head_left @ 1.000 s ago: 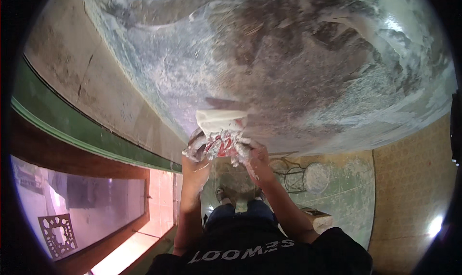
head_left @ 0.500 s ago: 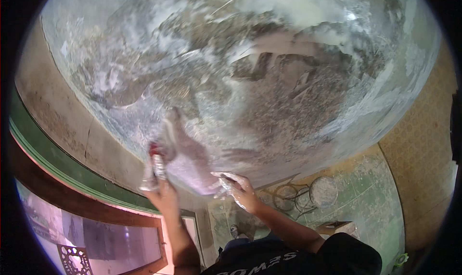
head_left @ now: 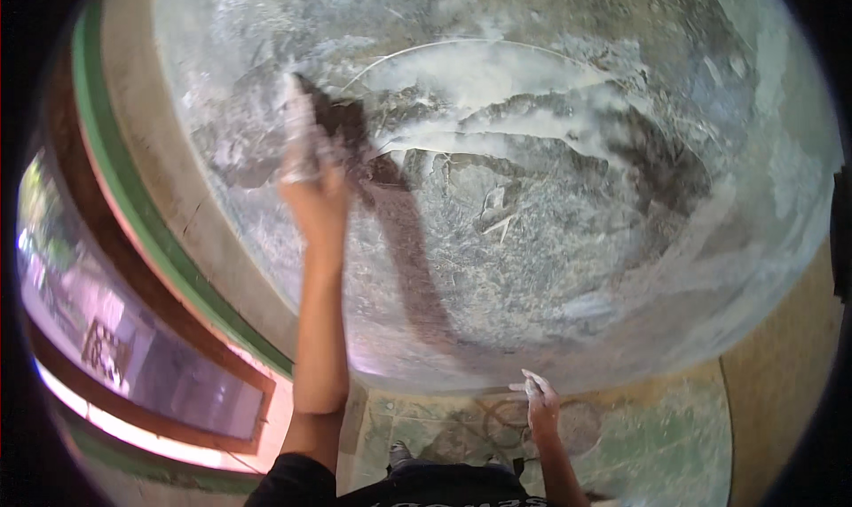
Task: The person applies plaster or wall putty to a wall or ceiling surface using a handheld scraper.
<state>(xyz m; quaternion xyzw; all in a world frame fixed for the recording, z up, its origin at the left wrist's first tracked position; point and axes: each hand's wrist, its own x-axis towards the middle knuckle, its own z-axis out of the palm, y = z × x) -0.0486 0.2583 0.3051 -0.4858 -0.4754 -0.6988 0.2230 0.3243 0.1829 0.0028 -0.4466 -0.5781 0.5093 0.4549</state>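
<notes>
My left hand (head_left: 311, 157) has moved up the wall (head_left: 550, 276), its grip too blurred to tell; my right hand (head_left: 540, 402) is unclenched.

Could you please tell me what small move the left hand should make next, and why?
Probably a short rightward sweep of the left hand toward the dark patch: the hand is raised at the wall, and that patch looks uneven beside whitish smears. Blur hides what, if anything, the hand holds.
</notes>
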